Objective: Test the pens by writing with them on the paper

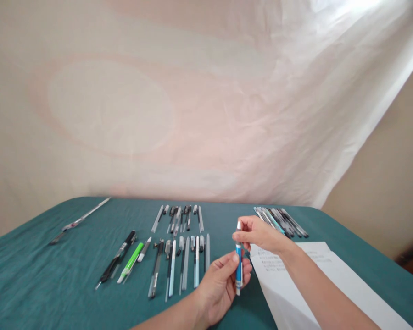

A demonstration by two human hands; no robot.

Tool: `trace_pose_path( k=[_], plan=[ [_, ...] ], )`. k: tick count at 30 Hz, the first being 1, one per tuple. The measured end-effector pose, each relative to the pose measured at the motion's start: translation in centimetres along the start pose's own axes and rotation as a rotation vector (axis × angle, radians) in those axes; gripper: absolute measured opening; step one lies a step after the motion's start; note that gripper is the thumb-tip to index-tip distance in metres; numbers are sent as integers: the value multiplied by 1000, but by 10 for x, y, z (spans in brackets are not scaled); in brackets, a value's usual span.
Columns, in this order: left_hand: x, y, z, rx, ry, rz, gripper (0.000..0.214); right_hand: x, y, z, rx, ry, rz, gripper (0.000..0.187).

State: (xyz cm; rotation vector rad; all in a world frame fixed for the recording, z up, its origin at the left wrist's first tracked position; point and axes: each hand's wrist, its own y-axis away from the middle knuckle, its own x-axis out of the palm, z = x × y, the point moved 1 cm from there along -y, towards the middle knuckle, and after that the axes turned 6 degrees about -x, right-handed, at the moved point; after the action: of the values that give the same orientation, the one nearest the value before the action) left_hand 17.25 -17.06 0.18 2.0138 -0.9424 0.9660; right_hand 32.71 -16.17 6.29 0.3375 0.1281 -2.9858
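Note:
A blue pen (239, 271) with white ends stands nearly upright between my two hands above the table's front half. My left hand (220, 285) is closed round its lower blue barrel, the thumb lying along the front. From the right, my right hand (259, 233) pinches the pen's upper end, with a white tip showing above the fingers. Left of my left hand lies a row of taken-apart pens, among them a light blue barrel (172, 268). A green pen barrel (132, 262) and its grey-and-white front piece (144, 249) lie farther left.
White paper sheets (278, 288) with handwriting lie under my right forearm. Several pens (284, 221) are bunched at the back right. More pen parts (175, 219) lie at the back middle. A black pen (119, 256) and a long thin clear piece (86, 214) lie left.

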Motion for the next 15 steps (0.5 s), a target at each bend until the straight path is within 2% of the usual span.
trace_pose_path(
  k=[3, 7, 11, 15],
  plan=[
    [0, -1, -1, 7, -9, 27, 19, -2, 1, 2, 3, 53, 3, 31],
    [-1, -3, -2, 9, -6, 3, 19, -8, 3, 6, 19, -39, 48, 40],
    [-1, -3, -3, 0, -19, -30, 22, -13, 0, 4, -15, -57, -16, 29],
    [-1, -3, -4, 8, -21, -17, 20, -11, -1, 1, 8, -108, 22, 26]
  ],
)
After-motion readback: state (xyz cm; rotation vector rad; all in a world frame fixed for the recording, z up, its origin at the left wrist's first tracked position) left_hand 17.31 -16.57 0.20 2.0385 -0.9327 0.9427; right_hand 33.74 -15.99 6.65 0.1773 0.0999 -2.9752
